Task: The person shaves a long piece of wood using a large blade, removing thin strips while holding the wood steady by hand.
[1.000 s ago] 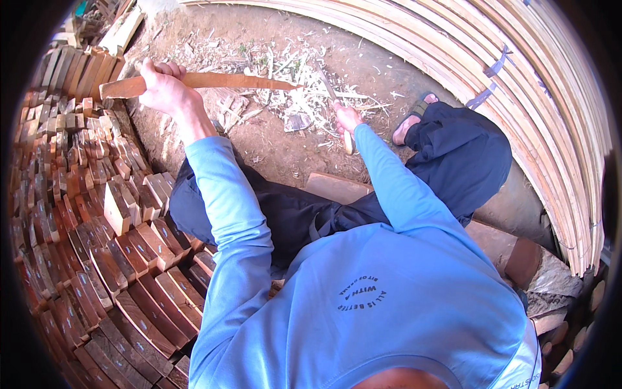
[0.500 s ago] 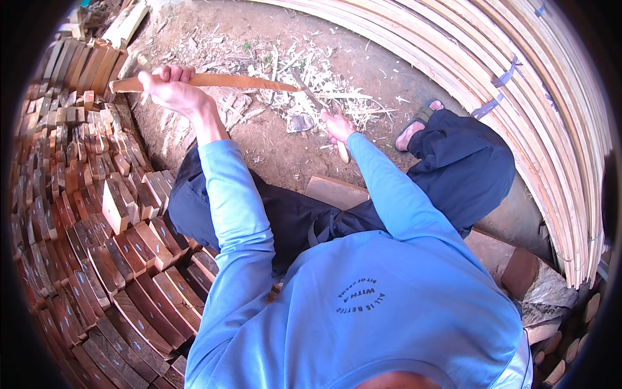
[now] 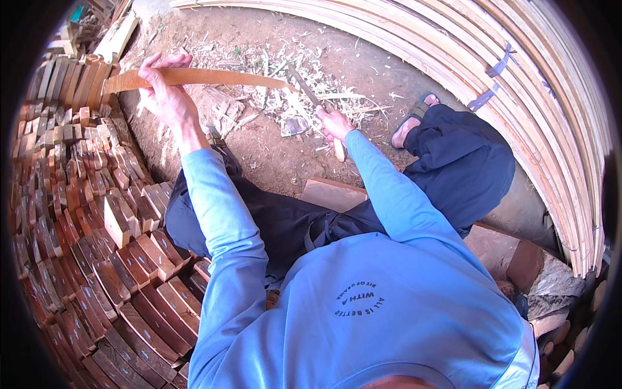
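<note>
The left hand is closed around a long, thin, orange-brown wooden strip held level above the heap of pale wood shavings, and the right hand grips a pale-handled knife at the strip's far end. Stacked reddish wooden blocks lie left of the shavings, bundled pale curved slats right. Since half a second ago the strip has stayed level.
</note>
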`<state>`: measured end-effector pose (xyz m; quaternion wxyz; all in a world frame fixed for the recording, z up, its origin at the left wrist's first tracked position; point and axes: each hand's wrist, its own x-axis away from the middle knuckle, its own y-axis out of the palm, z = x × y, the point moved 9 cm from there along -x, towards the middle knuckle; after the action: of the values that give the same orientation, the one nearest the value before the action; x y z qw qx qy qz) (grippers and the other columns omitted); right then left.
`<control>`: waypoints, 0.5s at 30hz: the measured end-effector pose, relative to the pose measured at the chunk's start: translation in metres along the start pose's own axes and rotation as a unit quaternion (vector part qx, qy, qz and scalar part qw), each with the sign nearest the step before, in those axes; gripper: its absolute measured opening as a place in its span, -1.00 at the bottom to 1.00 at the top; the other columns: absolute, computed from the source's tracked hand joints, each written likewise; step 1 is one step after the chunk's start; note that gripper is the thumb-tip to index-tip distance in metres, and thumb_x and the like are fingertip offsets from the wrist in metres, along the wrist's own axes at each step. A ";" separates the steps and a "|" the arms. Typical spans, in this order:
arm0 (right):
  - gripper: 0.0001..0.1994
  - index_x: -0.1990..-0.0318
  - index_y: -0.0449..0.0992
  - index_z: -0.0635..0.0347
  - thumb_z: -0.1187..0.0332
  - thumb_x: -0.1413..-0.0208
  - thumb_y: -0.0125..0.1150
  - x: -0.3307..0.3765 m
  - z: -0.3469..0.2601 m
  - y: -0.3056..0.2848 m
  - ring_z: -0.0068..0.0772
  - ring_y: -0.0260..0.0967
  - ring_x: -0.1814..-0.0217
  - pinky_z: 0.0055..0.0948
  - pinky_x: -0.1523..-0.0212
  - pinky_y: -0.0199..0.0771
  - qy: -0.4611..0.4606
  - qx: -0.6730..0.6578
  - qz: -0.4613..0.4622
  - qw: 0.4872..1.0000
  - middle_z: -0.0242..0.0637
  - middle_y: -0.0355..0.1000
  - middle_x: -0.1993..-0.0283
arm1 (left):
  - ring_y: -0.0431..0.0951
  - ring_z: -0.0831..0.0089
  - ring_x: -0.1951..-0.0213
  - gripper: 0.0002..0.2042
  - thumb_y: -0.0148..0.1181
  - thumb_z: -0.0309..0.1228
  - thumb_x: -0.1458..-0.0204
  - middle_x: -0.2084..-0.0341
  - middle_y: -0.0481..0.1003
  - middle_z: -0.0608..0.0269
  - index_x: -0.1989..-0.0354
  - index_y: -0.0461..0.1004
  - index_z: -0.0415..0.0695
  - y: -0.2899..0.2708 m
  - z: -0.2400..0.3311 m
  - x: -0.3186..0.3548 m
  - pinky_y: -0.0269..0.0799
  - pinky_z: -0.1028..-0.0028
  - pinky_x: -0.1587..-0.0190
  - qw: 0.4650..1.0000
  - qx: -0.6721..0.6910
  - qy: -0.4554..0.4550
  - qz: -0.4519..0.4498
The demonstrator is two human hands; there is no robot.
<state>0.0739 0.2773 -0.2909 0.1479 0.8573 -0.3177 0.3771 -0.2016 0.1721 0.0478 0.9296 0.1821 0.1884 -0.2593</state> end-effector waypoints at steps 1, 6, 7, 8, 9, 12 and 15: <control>-0.49 0.51 0.29 0.16 -0.09 -0.32 0.01 0.002 -0.001 -0.001 -0.50 0.12 0.77 -0.34 0.74 0.25 0.005 0.010 0.001 1.000 -0.42 0.16 0.69 | 0.55 0.27 0.24 -0.57 0.01 -0.04 -0.30 0.41 0.50 0.10 0.11 0.39 -0.27 0.002 0.000 -0.002 0.51 0.13 -0.03 1.000 0.010 -0.002 0.001; -0.49 0.45 0.31 0.16 -0.13 -0.32 -0.05 -0.002 -0.008 0.007 -0.53 0.12 0.77 -0.35 0.75 0.25 -0.037 -0.012 -0.014 0.999 -0.45 0.16 0.69 | 0.32 0.47 0.55 -0.62 0.07 -0.10 -0.31 0.65 0.22 0.38 0.42 0.32 -0.15 -0.003 -0.014 -0.009 0.43 0.33 0.31 0.995 0.076 -0.034 0.049; -0.49 0.43 0.32 0.17 -0.13 -0.33 -0.06 -0.002 -0.007 0.010 -0.53 0.12 0.77 -0.35 0.75 0.25 -0.043 -0.031 -0.021 0.998 -0.46 0.15 0.70 | 0.30 0.49 0.56 -0.61 0.07 -0.11 -0.32 0.66 0.21 0.39 0.47 0.29 -0.12 -0.005 -0.015 -0.008 0.39 0.35 0.34 0.994 0.077 -0.048 0.061; -0.45 0.47 0.34 0.19 -0.15 -0.32 -0.11 0.005 -0.004 0.011 -0.48 0.16 0.77 -0.31 0.73 0.30 -0.012 -0.011 -0.009 1.000 -0.40 0.17 0.71 | 0.26 0.50 0.58 -0.61 0.08 -0.14 -0.32 0.67 0.19 0.40 0.51 0.25 -0.10 -0.008 -0.016 -0.007 0.36 0.37 0.38 0.994 0.064 -0.045 0.070; -0.43 0.48 0.34 0.20 -0.16 -0.32 -0.12 0.006 0.000 0.011 -0.47 0.16 0.77 -0.30 0.73 0.31 0.003 0.041 0.003 0.999 -0.38 0.18 0.71 | 0.23 0.52 0.60 -0.60 0.08 -0.17 -0.31 0.69 0.17 0.40 0.55 0.22 -0.07 -0.011 -0.016 -0.005 0.33 0.38 0.42 0.995 0.051 -0.042 0.080; -0.37 0.54 0.36 0.26 -0.18 -0.30 -0.14 0.003 0.002 0.009 -0.38 0.23 0.75 -0.23 0.69 0.36 0.007 0.133 0.013 0.991 -0.27 0.27 0.68 | 0.13 0.55 0.65 -0.57 0.09 -0.24 -0.30 0.73 0.11 0.43 0.62 0.15 -0.03 -0.017 -0.013 0.005 0.22 0.42 0.50 0.990 0.008 -0.031 0.136; -0.34 0.52 0.39 0.30 -0.20 -0.30 -0.15 0.008 -0.022 0.005 -0.38 0.26 0.73 -0.22 0.69 0.36 -0.026 0.076 0.014 0.997 -0.26 0.31 0.67 | 0.09 0.55 0.68 -0.59 0.12 -0.28 -0.27 0.74 0.07 0.44 0.63 0.14 -0.02 -0.028 -0.011 0.008 0.17 0.41 0.54 0.986 0.004 -0.021 0.164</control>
<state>0.0620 0.2811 -0.2702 0.0687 0.8711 -0.3033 0.3802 -0.2134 0.1512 0.0276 0.9625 0.2091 0.1355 -0.1076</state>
